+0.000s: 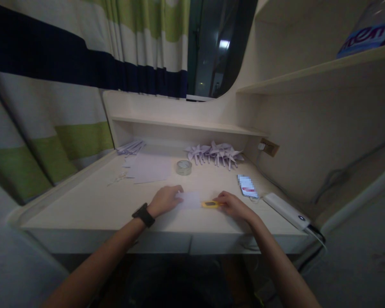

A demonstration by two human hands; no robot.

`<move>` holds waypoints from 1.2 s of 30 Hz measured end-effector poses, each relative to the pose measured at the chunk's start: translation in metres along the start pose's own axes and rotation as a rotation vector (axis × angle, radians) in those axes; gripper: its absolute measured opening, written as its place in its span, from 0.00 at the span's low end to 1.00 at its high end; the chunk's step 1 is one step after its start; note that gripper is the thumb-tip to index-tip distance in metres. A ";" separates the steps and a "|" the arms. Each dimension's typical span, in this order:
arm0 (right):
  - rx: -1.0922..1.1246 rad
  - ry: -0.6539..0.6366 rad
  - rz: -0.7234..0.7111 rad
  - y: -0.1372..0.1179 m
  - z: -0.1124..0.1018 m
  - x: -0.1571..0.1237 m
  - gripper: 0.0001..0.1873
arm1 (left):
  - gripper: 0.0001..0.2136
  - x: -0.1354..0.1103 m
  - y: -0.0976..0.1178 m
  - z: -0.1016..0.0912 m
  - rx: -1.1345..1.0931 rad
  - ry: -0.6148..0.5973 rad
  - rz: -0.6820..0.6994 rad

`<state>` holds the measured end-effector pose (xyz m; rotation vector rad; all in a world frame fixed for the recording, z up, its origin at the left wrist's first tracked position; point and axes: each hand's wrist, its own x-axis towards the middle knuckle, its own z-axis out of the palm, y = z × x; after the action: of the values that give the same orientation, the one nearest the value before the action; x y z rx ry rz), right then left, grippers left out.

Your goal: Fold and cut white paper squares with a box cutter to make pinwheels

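My left hand (167,199), with a dark watch at the wrist, grips the left edge of a small white sheet of paper (190,200). The sheet lies near the front of the desk. In my right hand (232,205) is a yellow utility knife (211,204), its front end pointing left at the right edge of the sheet. Whether its blade is out is too small to tell. Beyond the hands stands a roll of clear tape (184,167).
Several paper pinwheels (214,153) lie at the back. To the left are stacked white sheets (152,164) and thin rolled paper sticks (130,147). On the right are a phone (247,186) and a white power strip (287,211) with cables. A shelf (189,124) spans the back.
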<state>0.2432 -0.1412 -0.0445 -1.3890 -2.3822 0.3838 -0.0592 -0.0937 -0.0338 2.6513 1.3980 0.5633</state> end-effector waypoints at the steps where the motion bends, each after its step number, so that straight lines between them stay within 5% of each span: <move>1: -0.006 -0.006 -0.003 -0.001 0.000 0.001 0.20 | 0.14 -0.002 0.002 0.001 0.031 0.046 0.018; 5: -0.030 -0.017 -0.017 -0.004 0.002 0.003 0.18 | 0.13 -0.013 0.013 0.006 0.169 0.235 0.230; 9: -0.047 -0.026 -0.031 -0.005 0.002 0.005 0.17 | 0.16 -0.014 0.019 0.019 0.147 0.095 0.370; 16: -0.090 0.045 -0.029 -0.009 0.015 0.014 0.21 | 0.22 -0.005 0.012 0.040 0.071 -0.178 0.289; 22: -0.201 0.140 -0.082 -0.017 0.037 0.024 0.13 | 0.23 -0.006 0.013 0.039 0.069 -0.162 0.250; 36: -0.251 0.222 -0.012 -0.036 0.048 0.014 0.13 | 0.23 -0.005 0.009 0.047 0.084 -0.163 0.174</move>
<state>0.1886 -0.1491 -0.0710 -1.4369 -2.3122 -0.0744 -0.0373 -0.0986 -0.0762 2.8297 1.1801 0.3000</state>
